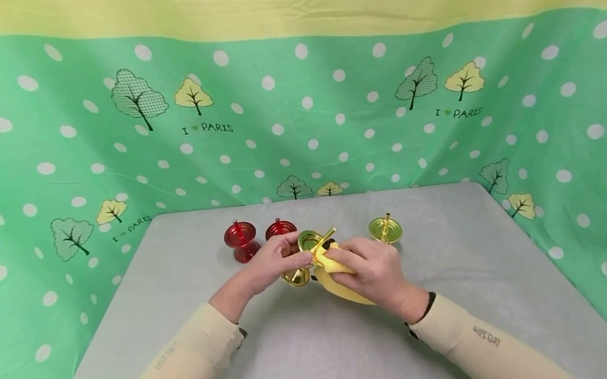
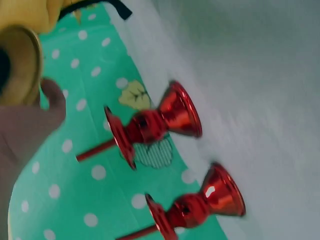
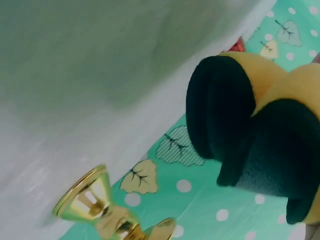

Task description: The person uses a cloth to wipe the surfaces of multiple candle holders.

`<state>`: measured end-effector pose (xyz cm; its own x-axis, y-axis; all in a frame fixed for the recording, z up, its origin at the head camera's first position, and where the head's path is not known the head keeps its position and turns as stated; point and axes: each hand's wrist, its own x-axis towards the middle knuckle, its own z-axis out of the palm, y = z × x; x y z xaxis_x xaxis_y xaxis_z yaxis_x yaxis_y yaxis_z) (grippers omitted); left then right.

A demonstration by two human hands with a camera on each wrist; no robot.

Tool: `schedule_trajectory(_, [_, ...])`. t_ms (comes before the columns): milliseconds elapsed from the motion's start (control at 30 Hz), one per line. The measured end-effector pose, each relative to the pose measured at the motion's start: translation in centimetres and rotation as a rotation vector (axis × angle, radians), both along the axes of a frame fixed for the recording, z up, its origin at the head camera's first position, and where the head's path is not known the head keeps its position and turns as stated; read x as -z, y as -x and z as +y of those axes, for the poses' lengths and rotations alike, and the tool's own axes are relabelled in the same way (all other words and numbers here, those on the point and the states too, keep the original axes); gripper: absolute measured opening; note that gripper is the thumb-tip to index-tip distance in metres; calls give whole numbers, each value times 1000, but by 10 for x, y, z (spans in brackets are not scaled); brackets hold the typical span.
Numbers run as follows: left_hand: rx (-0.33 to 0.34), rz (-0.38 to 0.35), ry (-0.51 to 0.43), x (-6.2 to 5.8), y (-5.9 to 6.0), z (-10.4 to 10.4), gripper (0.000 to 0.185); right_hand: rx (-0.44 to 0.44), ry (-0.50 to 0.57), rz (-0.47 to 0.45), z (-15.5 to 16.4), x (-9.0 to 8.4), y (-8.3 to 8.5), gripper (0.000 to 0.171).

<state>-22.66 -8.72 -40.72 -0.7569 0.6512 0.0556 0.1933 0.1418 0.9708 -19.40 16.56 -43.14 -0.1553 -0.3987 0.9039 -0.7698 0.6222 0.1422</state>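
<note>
A gold candlestick (image 1: 310, 240) is held tilted in the fingers of my left hand (image 1: 276, 258). Its round gold end (image 2: 33, 65) shows in the left wrist view. My right hand (image 1: 376, 268) grips a yellow plush thing with black parts (image 1: 345, 291), bunched against the gold candlestick. In the right wrist view its thick black ends (image 3: 272, 145) stick out; its exact kind is unclear. Just below the left fingers is another gold dish-like piece (image 1: 296, 278), partly covered by the hand; I cannot tell whether it stands separately.
Two red candlesticks (image 1: 240, 236) (image 2: 150, 125) stand upright on the grey table (image 1: 307, 357), left of and behind the left hand. A gold candlestick (image 1: 385, 229) stands beyond the right hand. A green dotted curtain (image 1: 332, 151) hangs behind the table.
</note>
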Motion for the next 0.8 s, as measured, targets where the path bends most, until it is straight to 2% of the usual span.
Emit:
schedule_trajectory(67, [59, -33, 13, 0, 3, -7, 55, -32, -18, 5, 0, 0, 2, 22])
schedule_trajectory(167, [63, -57, 28, 3, 5, -9, 65, -31, -24, 28, 0, 1, 3, 21])
schedule_trajectory(267, [-33, -38, 8, 5, 2, -3, 67, 32, 5, 53, 0, 2, 3, 20])
schedule_trajectory(367, [-152, 17, 8, 5, -4, 8, 58, 100, 29, 47, 0, 2, 3, 22])
schedule_trajectory(467, [-207, 60, 15, 4, -8, 16, 52, 119, 30, 8, 1, 1, 2, 24])
schedule_trajectory(533, [-197, 69, 7, 3, -8, 17, 48, 77, 27, -50, 1, 0, 3, 24])
schedule_trajectory(600, [-157, 66, 1, 2, -7, 13, 44, 17, 22, -116, 2, -1, 4, 24])
schedule_trajectory(733, [-29, 30, -1, 1, 0, -1, 41, -121, -1, -247, 7, -4, 8, 20])
schedule_trajectory(800, [33, -11, 3, 0, 3, -7, 42, -172, -10, -276, 9, -5, 10, 19])
